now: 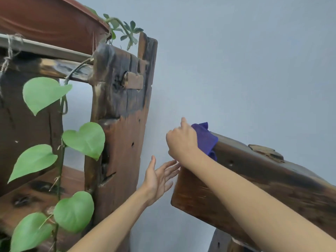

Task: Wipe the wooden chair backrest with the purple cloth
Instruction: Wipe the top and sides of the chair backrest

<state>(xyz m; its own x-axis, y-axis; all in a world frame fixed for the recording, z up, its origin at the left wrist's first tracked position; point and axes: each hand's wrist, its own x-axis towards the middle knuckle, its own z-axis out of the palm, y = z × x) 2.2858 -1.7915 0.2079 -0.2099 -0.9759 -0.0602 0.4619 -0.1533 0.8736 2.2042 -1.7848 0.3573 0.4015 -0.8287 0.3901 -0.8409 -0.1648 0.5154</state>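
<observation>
The wooden chair backrest (269, 180) is a dark brown weathered plank slanting from the centre down to the right edge. My right hand (182, 140) grips the purple cloth (206, 140) and presses it on the backrest's top left corner. The cloth drapes over the top edge; part of it is hidden behind my hand. My left hand (160, 177) is open with fingers spread, just left of the backrest's left end, close to the wood; I cannot tell whether it touches.
A tall rustic wooden shelf post (123, 115) stands just left of my hands. Green heart-shaped vine leaves (83, 139) hang over the shelf at the left. A red-brown planter (51, 22) sits on top. A pale blue-grey wall (236, 60) lies behind.
</observation>
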